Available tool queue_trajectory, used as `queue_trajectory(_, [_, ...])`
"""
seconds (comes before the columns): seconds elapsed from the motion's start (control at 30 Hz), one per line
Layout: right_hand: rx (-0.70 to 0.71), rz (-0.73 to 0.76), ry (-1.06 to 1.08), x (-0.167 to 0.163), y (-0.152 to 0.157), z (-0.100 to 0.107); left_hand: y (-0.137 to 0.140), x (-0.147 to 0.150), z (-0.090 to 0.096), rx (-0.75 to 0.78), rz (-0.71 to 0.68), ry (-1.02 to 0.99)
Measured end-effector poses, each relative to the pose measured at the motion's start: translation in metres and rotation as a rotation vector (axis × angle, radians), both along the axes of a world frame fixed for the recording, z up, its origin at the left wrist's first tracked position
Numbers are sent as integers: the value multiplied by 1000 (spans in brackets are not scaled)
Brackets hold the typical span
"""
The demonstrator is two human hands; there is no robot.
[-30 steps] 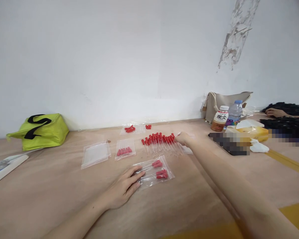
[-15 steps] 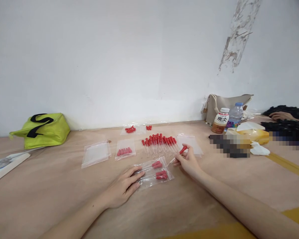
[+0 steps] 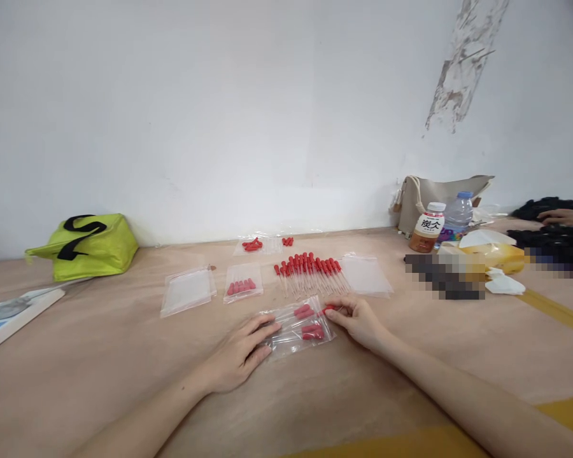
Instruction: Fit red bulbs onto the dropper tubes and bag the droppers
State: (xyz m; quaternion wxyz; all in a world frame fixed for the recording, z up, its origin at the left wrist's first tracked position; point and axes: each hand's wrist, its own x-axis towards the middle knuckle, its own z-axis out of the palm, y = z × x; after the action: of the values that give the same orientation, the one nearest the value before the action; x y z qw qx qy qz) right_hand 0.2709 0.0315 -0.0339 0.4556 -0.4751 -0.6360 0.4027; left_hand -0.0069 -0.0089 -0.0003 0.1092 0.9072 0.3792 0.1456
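Note:
My left hand (image 3: 241, 353) lies flat with its fingers spread over the left end of a clear zip bag (image 3: 292, 348). Inside the bag are several glass droppers with red bulbs (image 3: 312, 331), their stems pointing left. At the bag's right end, my right hand (image 3: 360, 322) pinches another red-bulbed dropper (image 3: 328, 309); its stem lies at or inside the bag's mouth, I cannot tell which. Just behind, a row of loose droppers (image 3: 310, 264) fans out, bulbs towards the wall. Left of that row sits a bag of red-bulbed droppers (image 3: 242, 286).
Flat clear bags lie at left (image 3: 188, 289) and right (image 3: 367, 275). Red bulbs (image 3: 252, 245) rest on plastic by the wall. A yellow-green bag (image 3: 98, 248) stands left; bottles (image 3: 427, 228), a tissue pack (image 3: 494, 257) and another person's hand (image 3: 566, 217) are right.
My right hand has moved left and slightly down, bringing the dropper from a tilted hold beside the bag to the bag's right end. My left hand stays on the bag. The view has shifted slightly.

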Motion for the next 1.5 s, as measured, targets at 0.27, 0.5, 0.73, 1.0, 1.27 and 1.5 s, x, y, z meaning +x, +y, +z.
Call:
queue_trajectory(0.27, [-89,206,29,-7,-5,6,0,0,-1,-21,14,-21])
queue_trajectory(0.5, [-217,-13,-38,-4,-3,17,3,-4,3,-78,-74,-11])
queue_trajectory(0.73, [-301,235,-228,-3,-4,23,7,-2,-7,91,139,-107])
queue_trajectory(1.0, [-354,395,-241,-3,-17,32,9,-2,-11,127,341,-236])
queue_trajectory(1.27, [-539,352,13,-4,-24,36,-6,-1,6,-447,404,-350])
queue_trajectory(1.5, [-764,262,418,-14,-30,43,-21,11,19,-1274,428,-599])
